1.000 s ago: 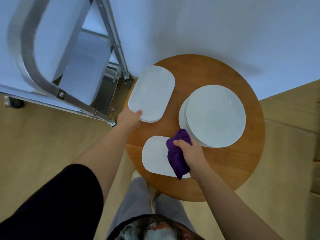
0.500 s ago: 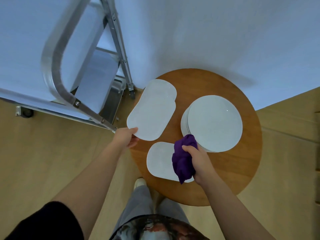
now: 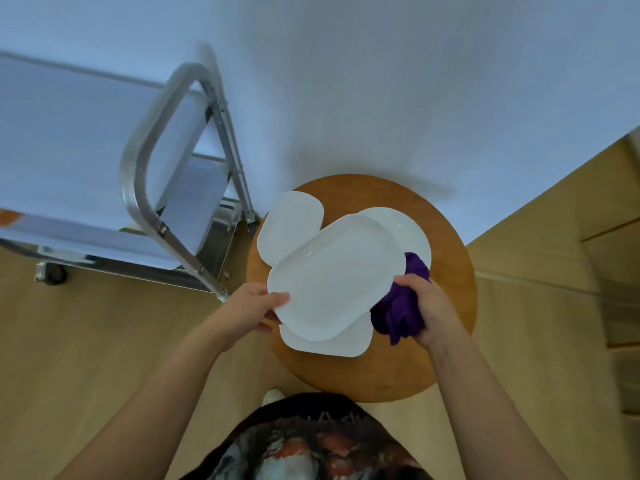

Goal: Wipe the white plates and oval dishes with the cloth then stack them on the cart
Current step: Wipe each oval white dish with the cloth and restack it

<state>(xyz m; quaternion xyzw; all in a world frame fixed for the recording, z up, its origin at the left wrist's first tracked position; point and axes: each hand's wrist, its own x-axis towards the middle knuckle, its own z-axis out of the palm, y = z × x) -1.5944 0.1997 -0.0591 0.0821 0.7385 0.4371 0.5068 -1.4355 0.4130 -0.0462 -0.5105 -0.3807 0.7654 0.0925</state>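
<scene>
My left hand grips the near-left edge of a white oval dish and holds it lifted above the round wooden table. My right hand grips a bunched purple cloth against the dish's right end. Beneath the lifted dish lies another oval dish at the table's near side. A third oval dish rests at the far left of the table. The stack of round white plates shows partly behind the lifted dish. The metal cart stands to the left.
The cart has white shelves, a curved metal handle and a wheel on the wooden floor. A white wall rises behind the table. Wooden furniture borders the right side. My legs and a shoe are below the table's near edge.
My left hand lifted the top oval dish from the far-left pile and brought it over the table's middle. My right hand rose with the cloth to the dish's right end.
</scene>
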